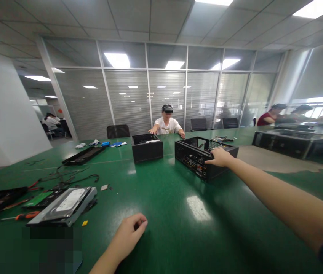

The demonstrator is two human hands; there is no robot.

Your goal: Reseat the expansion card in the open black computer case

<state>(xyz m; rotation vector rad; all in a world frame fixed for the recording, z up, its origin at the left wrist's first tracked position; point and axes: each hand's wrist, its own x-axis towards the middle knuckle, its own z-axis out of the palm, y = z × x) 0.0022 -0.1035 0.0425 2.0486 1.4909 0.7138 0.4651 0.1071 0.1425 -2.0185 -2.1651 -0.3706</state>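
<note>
My right hand [220, 156] reaches far out and grips the near top edge of an open black computer case [195, 160] in the middle of the green table [178, 213]. My left hand [130, 232] rests close to me on the table with its fingers loosely curled and nothing in it. To its left lies a hard drive in a metal bracket [64, 205].
A second black case [147, 147] stands in front of a person seated across the table. A larger case [295, 142] is at the right. A side panel [83, 155], cables [64, 179], a screwdriver [21, 217] and circuit boards lie at the left. Other people sit at the far right.
</note>
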